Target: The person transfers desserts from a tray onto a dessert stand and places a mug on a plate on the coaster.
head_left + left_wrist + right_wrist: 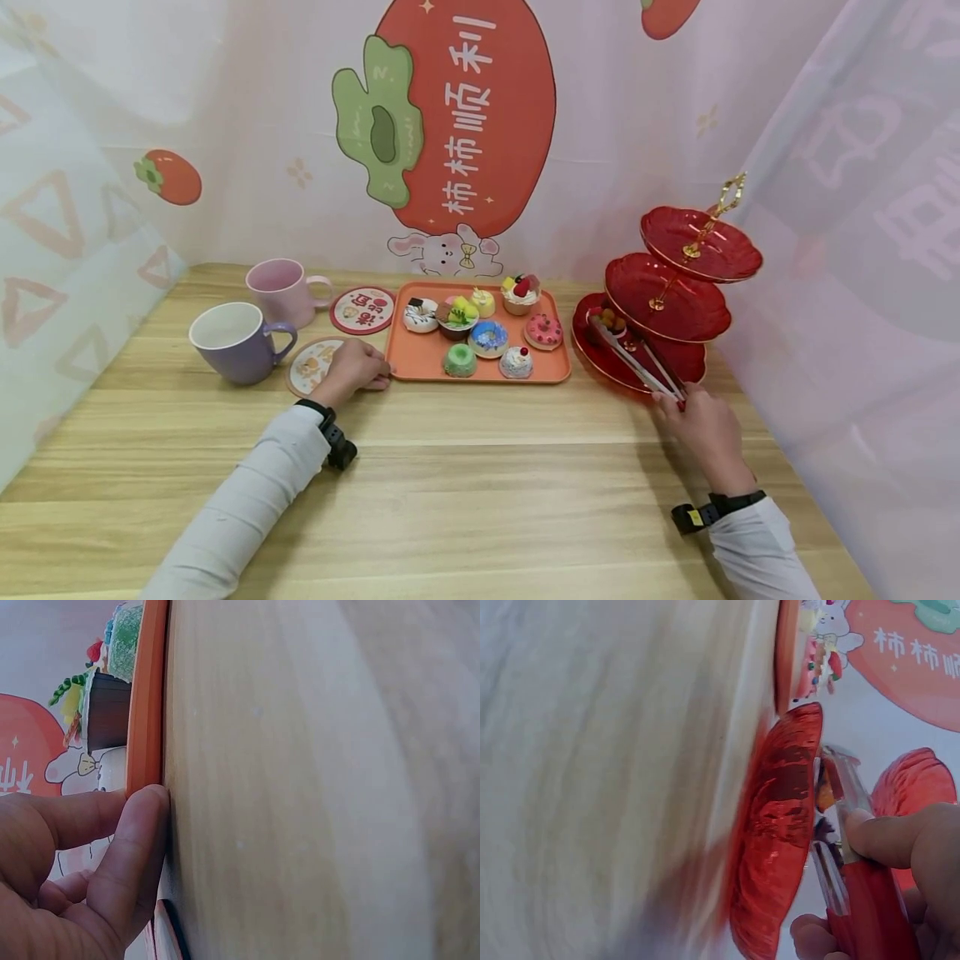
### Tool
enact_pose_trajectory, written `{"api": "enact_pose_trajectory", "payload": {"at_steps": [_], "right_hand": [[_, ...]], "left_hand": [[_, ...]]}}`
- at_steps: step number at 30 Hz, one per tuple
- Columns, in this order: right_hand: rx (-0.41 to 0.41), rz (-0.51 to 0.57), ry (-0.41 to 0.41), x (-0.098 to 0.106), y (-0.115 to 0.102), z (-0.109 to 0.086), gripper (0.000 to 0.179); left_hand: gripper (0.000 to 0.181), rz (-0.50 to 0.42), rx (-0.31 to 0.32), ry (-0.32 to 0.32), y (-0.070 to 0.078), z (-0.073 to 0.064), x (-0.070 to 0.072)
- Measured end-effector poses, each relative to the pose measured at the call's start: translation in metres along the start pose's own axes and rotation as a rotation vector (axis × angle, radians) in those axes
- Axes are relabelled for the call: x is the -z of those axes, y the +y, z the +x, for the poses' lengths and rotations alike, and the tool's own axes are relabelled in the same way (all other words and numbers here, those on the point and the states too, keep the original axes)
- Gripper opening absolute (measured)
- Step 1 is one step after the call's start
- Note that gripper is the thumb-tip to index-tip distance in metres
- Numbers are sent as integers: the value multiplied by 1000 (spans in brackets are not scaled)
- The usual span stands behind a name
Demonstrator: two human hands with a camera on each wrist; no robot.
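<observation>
My left hand (356,367) pinches the front left corner of an orange tray (414,360), thumb and forefinger on its rim in the left wrist view. On the tray sit several toy desserts, among them a blue donut (490,337), a pink donut (543,331) and a green cake (459,360). My right hand (707,429) grips red-handled metal tongs (874,907), which reach over the bottom plate (678,367) of a red three-tier stand. At the tongs' tips, on that plate, is a small dessert with brown and orange topping (611,322), partly hidden by them.
Left of the tray stand a purple mug (238,354) and a pink mug (283,293). A red-rimmed coaster (363,310) lies beside the tray; a tan-rimmed one (306,367) lies partly under my left wrist. The stand's upper plates (663,312) overhang the bottom one.
</observation>
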State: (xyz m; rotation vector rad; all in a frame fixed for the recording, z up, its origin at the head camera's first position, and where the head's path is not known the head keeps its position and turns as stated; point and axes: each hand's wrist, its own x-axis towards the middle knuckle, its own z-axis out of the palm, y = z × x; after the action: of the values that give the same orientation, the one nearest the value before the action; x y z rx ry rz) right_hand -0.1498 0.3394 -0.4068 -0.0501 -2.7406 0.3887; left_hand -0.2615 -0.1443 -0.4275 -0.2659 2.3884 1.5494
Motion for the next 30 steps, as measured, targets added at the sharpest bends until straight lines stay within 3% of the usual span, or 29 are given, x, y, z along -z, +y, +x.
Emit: {"api": "enact_pose_trajectory", "payload": {"at_steps": [16, 30], "right_hand": [[2, 28, -11, 18, -2, -18, 31], [-54, 55, 14, 24, -7, -36, 41]], "left_hand": [[19, 5, 10, -6, 1, -1, 1], [19, 10, 4, -3, 1, -1, 0]]}}
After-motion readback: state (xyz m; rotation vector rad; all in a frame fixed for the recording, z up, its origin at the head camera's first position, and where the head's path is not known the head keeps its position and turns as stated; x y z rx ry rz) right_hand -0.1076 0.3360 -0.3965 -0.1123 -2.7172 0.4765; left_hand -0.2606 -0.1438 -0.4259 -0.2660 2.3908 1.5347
